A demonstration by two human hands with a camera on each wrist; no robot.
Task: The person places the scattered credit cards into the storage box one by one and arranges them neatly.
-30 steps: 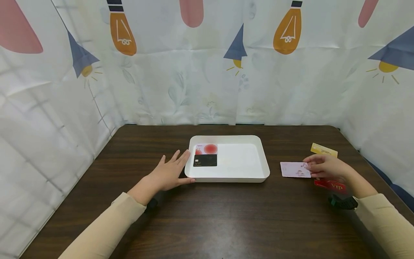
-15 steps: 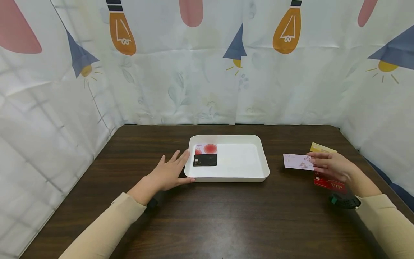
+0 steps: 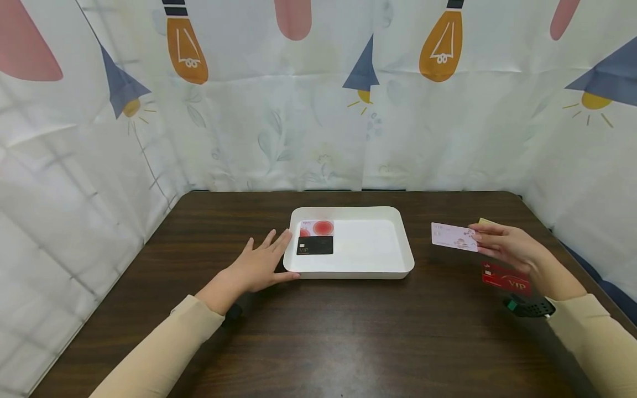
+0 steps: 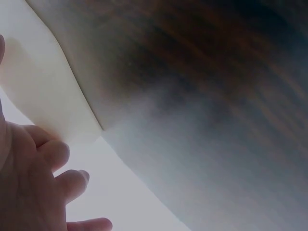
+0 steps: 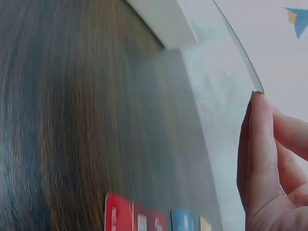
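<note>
My right hand [image 3: 515,251] pinches a pale lilac card [image 3: 452,236] by its right end, above the table at the right. Seen from the right wrist, this card is a thin edge rising from the fingertips. A red VIP card [image 3: 504,278] lies below that hand. Behind the hand shows a corner of a yellow card [image 3: 487,221]. On the left, my left hand [image 3: 260,265] rests spread against the left side of a white tray [image 3: 370,249]. Inside the tray lie a black VIP card [image 3: 315,245] and a white card with red circles [image 3: 318,227], one in front of the other.
In the right wrist view a blue card [image 5: 183,219] lies beside the red one; the right hand hides it from the head view. A patterned white curtain [image 3: 318,138] hangs behind the dark wooden table [image 3: 318,326].
The right hand has lifted the lilac card up and away from the cards below it, uncovering more of the red card and covering most of the yellow one. The left hand stays still.
</note>
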